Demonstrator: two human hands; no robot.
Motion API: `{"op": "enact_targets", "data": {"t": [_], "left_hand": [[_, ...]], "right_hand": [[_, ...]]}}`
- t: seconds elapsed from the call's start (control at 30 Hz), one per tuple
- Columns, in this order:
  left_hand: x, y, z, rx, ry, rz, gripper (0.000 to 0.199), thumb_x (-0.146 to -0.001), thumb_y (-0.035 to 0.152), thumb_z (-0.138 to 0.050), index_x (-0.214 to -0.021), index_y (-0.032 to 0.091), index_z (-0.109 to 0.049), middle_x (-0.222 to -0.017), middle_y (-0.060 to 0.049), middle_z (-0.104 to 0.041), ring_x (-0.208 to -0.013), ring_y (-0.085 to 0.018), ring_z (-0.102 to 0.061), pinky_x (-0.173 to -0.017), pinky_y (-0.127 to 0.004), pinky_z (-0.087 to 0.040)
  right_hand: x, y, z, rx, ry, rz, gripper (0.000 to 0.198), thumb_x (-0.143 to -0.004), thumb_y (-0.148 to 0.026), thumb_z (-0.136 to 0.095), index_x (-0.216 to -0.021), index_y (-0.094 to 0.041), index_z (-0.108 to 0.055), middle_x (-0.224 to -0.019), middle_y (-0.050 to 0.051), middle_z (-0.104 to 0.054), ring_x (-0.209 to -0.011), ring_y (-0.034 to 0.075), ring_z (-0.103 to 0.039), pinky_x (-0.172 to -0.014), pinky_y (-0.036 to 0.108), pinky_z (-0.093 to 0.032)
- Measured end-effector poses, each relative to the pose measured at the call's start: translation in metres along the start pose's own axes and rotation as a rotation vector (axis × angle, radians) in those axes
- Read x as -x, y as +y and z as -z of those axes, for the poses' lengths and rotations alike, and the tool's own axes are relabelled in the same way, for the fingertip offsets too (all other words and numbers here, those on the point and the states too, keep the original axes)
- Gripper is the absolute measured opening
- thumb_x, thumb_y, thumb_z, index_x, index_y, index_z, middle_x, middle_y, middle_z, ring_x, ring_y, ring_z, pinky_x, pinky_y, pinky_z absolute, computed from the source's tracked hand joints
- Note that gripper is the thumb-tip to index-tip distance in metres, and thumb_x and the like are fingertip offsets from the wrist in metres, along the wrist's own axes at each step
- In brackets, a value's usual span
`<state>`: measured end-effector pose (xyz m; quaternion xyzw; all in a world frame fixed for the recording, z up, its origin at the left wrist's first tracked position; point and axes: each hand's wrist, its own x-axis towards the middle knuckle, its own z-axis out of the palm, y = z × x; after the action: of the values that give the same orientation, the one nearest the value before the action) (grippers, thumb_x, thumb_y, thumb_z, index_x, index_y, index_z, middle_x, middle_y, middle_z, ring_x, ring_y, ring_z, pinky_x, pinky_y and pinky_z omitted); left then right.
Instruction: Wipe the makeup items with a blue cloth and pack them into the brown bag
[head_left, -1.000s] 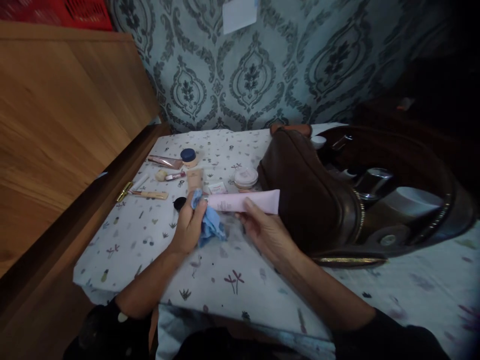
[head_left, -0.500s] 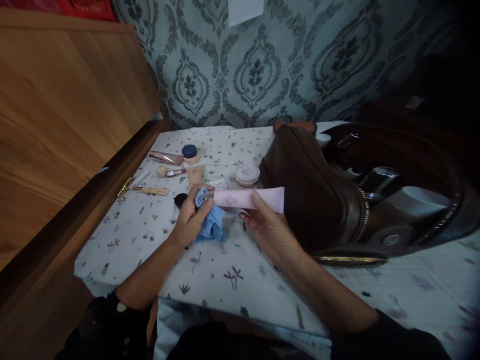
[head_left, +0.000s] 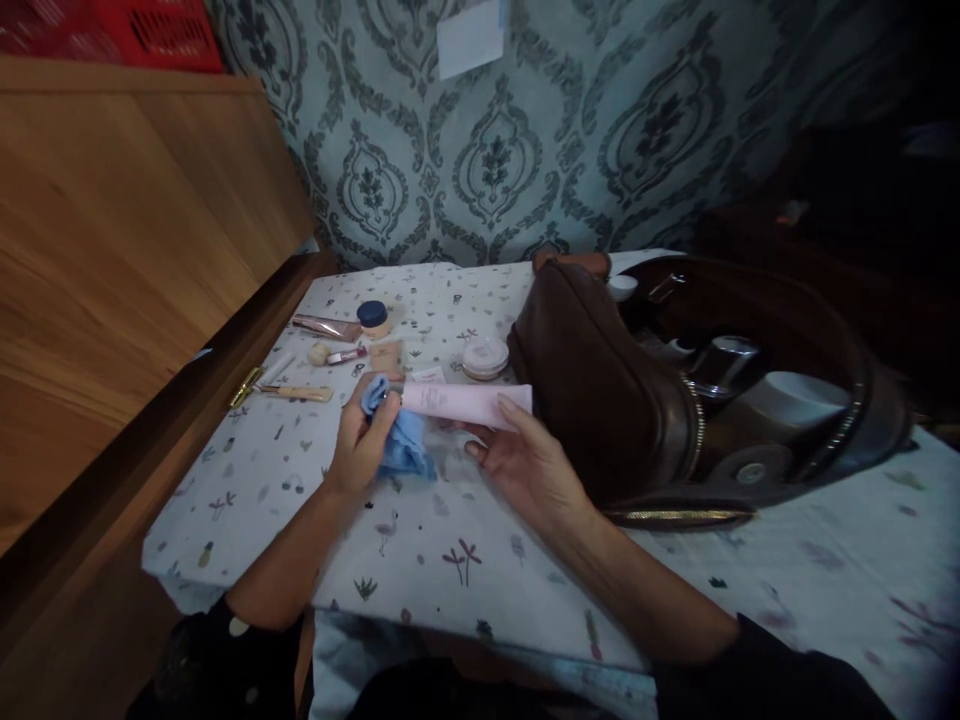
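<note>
My left hand (head_left: 358, 440) is closed on a blue cloth (head_left: 407, 447), which it presses round the left end of a pale pink squeeze tube (head_left: 466, 402). That end of the tube is hidden by the cloth and fingers. With thumb on top and fingers beneath, my right hand (head_left: 529, 462) grips the tube near its flat right end. The tube lies level above the table. Just behind it are a beige tube (head_left: 386, 357) and a round clear-lidded powder jar (head_left: 484, 357).
A large open brown bag (head_left: 592, 400) filled with bottles stands at the right. Farther left lie a blue-lidded jar (head_left: 373, 319), a rose-coloured tube (head_left: 327, 327), a makeup brush (head_left: 337, 355) and a wooden-handled tool (head_left: 298, 393). A wooden cabinet (head_left: 150, 210) borders the table's left side.
The view has shifted slightly, so most things sit a little farther left in the picture. Both hands keep their hold on the tube and cloth.
</note>
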<state>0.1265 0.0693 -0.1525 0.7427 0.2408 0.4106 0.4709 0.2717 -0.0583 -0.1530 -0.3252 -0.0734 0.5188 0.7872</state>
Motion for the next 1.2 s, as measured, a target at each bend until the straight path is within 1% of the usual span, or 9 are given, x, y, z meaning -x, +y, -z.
{"op": "enact_targets", "data": {"t": [0.17,0.3,0.33,0.4,0.5,0.6,0.83,1.07,1.2], "left_hand": [[-0.005,-0.011,0.006,0.015,0.157,0.019,0.037,-0.092,0.054,-0.057,-0.098,0.019,-0.068,-0.082,-0.001,-0.062,-0.076,-0.015,-0.056,-0.072,-0.025,-0.046],[-0.006,-0.004,0.009,-0.108,0.163,-0.009,0.035,-0.092,0.052,-0.058,-0.080,0.019,-0.062,-0.073,0.001,-0.056,-0.071,-0.015,-0.053,-0.068,-0.024,-0.044],[-0.006,-0.001,0.009,-0.140,0.142,-0.003,0.036,-0.092,0.051,-0.058,-0.076,0.019,-0.059,-0.070,0.001,-0.054,-0.070,-0.014,-0.052,-0.067,-0.024,-0.043],[-0.006,0.003,0.009,-0.168,0.104,0.032,0.037,-0.093,0.048,-0.057,-0.071,0.019,-0.053,-0.065,0.002,-0.050,-0.064,-0.013,-0.049,-0.064,-0.023,-0.042],[-0.007,0.005,0.008,-0.151,0.084,0.091,0.037,-0.093,0.046,-0.056,-0.067,0.020,-0.048,-0.060,0.004,-0.044,-0.057,-0.012,-0.042,-0.058,-0.023,-0.039],[-0.009,0.004,0.008,-0.151,0.080,0.099,0.038,-0.092,0.045,-0.055,-0.065,0.020,-0.045,-0.058,0.005,-0.040,-0.055,-0.011,-0.038,-0.057,-0.023,-0.037],[-0.007,0.007,0.008,-0.199,0.087,0.049,0.040,-0.093,0.042,-0.051,-0.061,0.020,-0.040,-0.056,0.005,-0.037,-0.054,-0.010,-0.036,-0.055,-0.023,-0.035],[-0.005,0.003,0.008,-0.137,0.113,0.023,0.042,-0.093,0.047,-0.052,-0.063,0.019,-0.043,-0.058,0.004,-0.041,-0.055,-0.010,-0.039,-0.055,-0.022,-0.035],[-0.003,0.002,0.004,-0.005,0.182,0.102,0.047,-0.086,0.054,-0.060,-0.061,0.019,-0.043,-0.056,0.005,-0.040,-0.052,-0.009,-0.039,-0.051,-0.021,-0.035]], "right_hand": [[0.002,0.005,0.001,0.204,0.011,0.022,0.043,-0.060,-0.037,-0.089,-0.091,-0.018,-0.067,-0.082,0.002,-0.069,-0.058,0.010,-0.058,-0.050,0.021,-0.041],[0.003,0.009,0.004,0.432,-0.052,-0.020,0.059,-0.064,-0.044,-0.084,-0.112,-0.020,-0.059,-0.080,0.000,-0.065,-0.054,0.010,-0.054,-0.047,0.021,-0.038],[0.003,0.009,0.005,0.516,-0.054,0.024,0.062,-0.065,-0.045,-0.083,-0.117,-0.021,-0.056,-0.083,0.000,-0.064,-0.056,0.011,-0.054,-0.047,0.021,-0.038],[0.003,0.011,0.008,0.742,-0.057,0.203,0.061,-0.067,-0.043,-0.082,-0.118,-0.022,-0.056,-0.092,0.002,-0.063,-0.069,0.015,-0.059,-0.055,0.025,-0.046],[0.003,0.014,0.014,1.139,-0.082,0.509,0.042,-0.068,-0.029,-0.080,-0.107,-0.021,-0.065,-0.102,0.006,-0.059,-0.096,0.023,-0.060,-0.081,0.035,-0.052],[0.005,0.017,0.019,1.360,-0.127,0.600,0.031,-0.075,-0.021,-0.074,-0.106,-0.022,-0.068,-0.103,0.007,-0.059,-0.099,0.024,-0.061,-0.086,0.036,-0.052],[0.009,0.017,0.018,1.334,-0.232,0.577,0.027,-0.083,-0.032,-0.070,-0.105,-0.017,-0.068,-0.098,0.008,-0.070,-0.088,0.022,-0.065,-0.077,0.034,-0.049],[0.012,0.015,0.013,1.168,-0.309,0.369,0.029,-0.085,-0.043,-0.065,-0.091,-0.015,-0.070,-0.080,0.003,-0.066,-0.073,0.017,-0.059,-0.066,0.029,-0.045],[0.013,0.014,0.009,1.019,-0.357,0.234,0.035,-0.083,-0.050,-0.068,-0.086,-0.015,-0.068,-0.070,0.000,-0.060,-0.066,0.013,-0.056,-0.060,0.025,-0.042]]}}
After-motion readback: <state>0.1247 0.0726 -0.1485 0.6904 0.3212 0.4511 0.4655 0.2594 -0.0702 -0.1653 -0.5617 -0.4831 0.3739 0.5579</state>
